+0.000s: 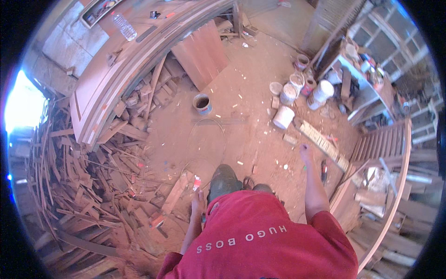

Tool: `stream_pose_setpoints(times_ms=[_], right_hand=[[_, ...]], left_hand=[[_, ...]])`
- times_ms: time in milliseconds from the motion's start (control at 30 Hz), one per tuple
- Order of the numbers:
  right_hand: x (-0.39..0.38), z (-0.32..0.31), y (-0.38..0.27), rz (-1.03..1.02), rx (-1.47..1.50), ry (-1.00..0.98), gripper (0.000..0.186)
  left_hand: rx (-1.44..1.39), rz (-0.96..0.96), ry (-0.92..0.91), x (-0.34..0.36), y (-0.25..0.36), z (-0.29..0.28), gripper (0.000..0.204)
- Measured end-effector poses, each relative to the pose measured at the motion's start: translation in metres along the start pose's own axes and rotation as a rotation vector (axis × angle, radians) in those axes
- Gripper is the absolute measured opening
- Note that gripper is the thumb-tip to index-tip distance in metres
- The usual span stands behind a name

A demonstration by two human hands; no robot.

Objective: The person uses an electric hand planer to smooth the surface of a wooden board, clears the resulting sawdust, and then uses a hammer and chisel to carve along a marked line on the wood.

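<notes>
I stand on a dusty red-brown floor (241, 97) in a red shirt, with my knee in dark trousers (224, 179) showing below me. My left hand (199, 202) hangs at my left side, its fingers closed around a small thing with a red and white tip (196, 182). It is above loose wood scraps (174, 195). My right hand (304, 150) is raised out to the right with fingers curled and nothing visible in it. It hovers over the floor near a pale slatted plank (323, 142).
A big heap of wood offcuts (93, 172) fills the left. A long curved wooden panel (121, 69) carries a plastic bottle (124, 25). A blue tin (202, 103), white buckets (283, 117) and paint cans (302, 60) stand ahead. At right are a cluttered bench (367, 79) and a slatted frame (381, 139).
</notes>
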State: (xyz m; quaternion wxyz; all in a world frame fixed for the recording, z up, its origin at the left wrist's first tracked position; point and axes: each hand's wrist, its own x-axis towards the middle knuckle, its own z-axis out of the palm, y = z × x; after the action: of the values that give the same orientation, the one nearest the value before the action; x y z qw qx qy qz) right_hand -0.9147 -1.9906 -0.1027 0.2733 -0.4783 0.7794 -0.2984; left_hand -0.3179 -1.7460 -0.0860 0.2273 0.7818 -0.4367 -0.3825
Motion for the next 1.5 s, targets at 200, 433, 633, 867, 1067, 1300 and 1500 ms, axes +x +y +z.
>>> stream_pose_setpoints(times_ms=[200,433,633,867,1067,1300,1500], right_hand=[[0.18,0.066,-0.124,-0.192,0.091,-0.045,0.023],[0.178,0.179,-0.13,-0.234,-0.479,-0.591,0.028],[0.266,0.207,-0.141,0.06,-0.348,-0.654,0.032],[0.52,0.353,-0.297,-0.55,-0.492,-0.661,0.028],[0.696,0.52,-0.566,-0.813,-0.476,-0.705,0.043],[0.783,0.674,-0.778,-1.29,-0.57,-0.51,0.037],[0.832,0.764,-0.743,-1.169,-0.855,-0.865,0.041]], left_hand=[[-0.052,-0.114,-0.118,0.149,-0.012,0.047,0.071],[0.376,-0.374,-0.374,0.373,0.034,0.031,0.085],[-0.032,-0.083,0.024,0.532,0.273,-0.082,0.057],[-0.197,-0.02,0.343,0.609,0.36,-0.104,0.048],[-0.071,-0.591,0.527,0.544,0.24,0.017,0.04],[-0.59,-1.314,0.608,0.44,0.417,0.129,0.045],[-0.702,-1.273,0.591,0.504,0.533,0.126,0.049]])
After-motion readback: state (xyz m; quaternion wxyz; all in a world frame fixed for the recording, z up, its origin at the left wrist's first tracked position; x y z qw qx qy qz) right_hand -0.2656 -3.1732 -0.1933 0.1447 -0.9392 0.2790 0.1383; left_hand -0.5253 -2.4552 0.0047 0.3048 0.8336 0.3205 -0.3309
